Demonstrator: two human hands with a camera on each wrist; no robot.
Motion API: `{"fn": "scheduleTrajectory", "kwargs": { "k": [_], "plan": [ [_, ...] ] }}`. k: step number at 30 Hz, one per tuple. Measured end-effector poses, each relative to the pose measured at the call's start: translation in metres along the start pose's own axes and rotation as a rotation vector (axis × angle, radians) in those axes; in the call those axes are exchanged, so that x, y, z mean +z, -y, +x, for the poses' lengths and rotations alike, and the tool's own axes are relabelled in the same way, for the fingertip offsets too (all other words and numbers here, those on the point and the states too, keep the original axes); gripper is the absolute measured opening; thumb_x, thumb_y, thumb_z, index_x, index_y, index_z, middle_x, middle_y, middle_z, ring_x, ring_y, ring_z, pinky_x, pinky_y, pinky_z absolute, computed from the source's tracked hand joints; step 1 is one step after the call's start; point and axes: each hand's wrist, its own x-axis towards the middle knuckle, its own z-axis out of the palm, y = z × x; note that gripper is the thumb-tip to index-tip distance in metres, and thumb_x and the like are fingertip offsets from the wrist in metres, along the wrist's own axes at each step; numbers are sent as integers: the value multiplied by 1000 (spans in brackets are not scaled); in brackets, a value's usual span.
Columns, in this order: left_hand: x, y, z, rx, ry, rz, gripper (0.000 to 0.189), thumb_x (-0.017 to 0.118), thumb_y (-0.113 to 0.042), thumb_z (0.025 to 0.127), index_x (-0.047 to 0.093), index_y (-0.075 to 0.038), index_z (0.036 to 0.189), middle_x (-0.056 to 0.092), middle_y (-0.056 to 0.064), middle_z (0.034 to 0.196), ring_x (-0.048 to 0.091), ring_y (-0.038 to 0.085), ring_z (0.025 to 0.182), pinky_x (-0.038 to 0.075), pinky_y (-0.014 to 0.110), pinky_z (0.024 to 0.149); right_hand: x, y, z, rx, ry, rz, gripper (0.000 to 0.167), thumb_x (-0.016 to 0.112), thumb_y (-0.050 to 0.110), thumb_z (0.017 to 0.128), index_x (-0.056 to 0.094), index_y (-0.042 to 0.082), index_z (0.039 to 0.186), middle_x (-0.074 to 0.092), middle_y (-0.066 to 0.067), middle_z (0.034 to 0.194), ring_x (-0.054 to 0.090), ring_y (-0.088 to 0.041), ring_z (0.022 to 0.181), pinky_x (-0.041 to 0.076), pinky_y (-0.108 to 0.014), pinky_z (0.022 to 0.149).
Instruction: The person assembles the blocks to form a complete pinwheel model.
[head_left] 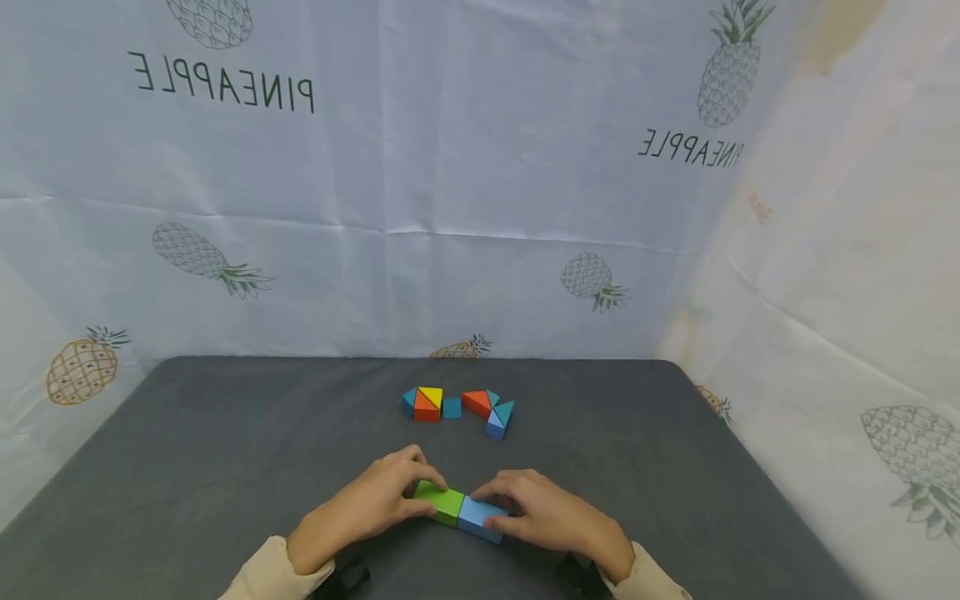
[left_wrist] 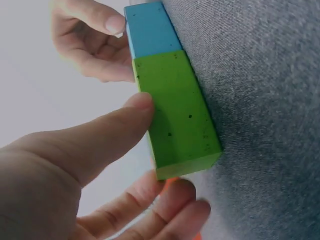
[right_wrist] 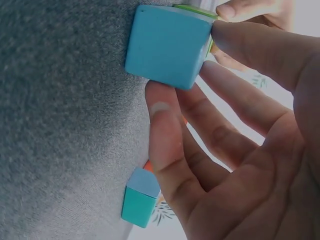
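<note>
A green block [head_left: 444,500] and a light blue block [head_left: 477,515] lie end to end on the grey table, touching, near its front. My left hand [head_left: 378,498] grips the green block, its thumb [left_wrist: 137,112] against one long side and its fingertips by the outer end. At the other end, my right hand [head_left: 543,510] holds the blue block between thumb and fingers. The right wrist view shows the blue block's square end [right_wrist: 167,47], with a fingertip touching its lower edge. Part of the blue block is hidden under the right hand in the head view.
Farther back on the table [head_left: 300,433] lie several small blocks: a red block [head_left: 427,408] with a yellow triangle [head_left: 432,395], a teal cube [head_left: 452,407], a red wedge [head_left: 476,402] and a blue block [head_left: 497,423]. A pineapple-print cloth [head_left: 480,167] hangs behind.
</note>
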Motion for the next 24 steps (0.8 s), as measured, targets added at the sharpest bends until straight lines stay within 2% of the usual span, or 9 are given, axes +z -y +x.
{"fn": "scheduleTrajectory", "kwargs": {
  "k": [5,10,13,15,18,21,24],
  "plan": [
    [-1,1,1,51,24,-7,20,76,-21,86,78,-21,106,56,-8,97,50,5,79,42,20,67,0,-1,1,8,13,48,30,68,30,95,68,17,122,65,12,101,53,5,84,47,-18,75],
    [0,3,1,109,2,43,21,76,-19,86,78,-21,107,58,-8,103,56,7,89,46,24,74,2,-1,2,15,21,95,32,71,31,92,68,14,120,63,12,94,53,6,80,48,-17,72],
    [1,3,2,119,-3,55,22,75,-18,86,78,-21,108,60,-7,106,58,8,93,48,26,76,4,-1,3,24,23,146,33,73,30,90,67,13,118,63,11,91,54,5,77,49,-17,71],
    [1,4,2,102,2,43,24,75,-19,87,76,-19,111,60,-5,109,58,8,93,48,26,76,6,-1,3,30,27,183,33,73,30,90,66,13,117,63,11,90,54,5,75,50,-17,69],
    [0,5,1,37,7,10,30,75,-24,88,73,-14,116,60,-4,107,56,8,88,46,24,72,6,-2,2,30,34,210,34,73,31,90,66,13,117,63,12,89,55,5,75,50,-17,68],
    [-2,5,1,-23,-3,-7,33,77,-26,87,72,-11,115,60,-5,96,52,7,79,41,24,67,3,-2,0,27,49,226,33,73,30,90,66,14,118,64,11,91,56,5,76,50,-18,69],
    [-3,5,2,-36,-14,-2,30,78,-25,85,72,-9,110,61,-7,85,50,4,74,40,23,64,-2,-3,-2,35,74,239,32,74,27,90,66,15,119,64,11,92,57,4,77,50,-18,70]
  ]
}}
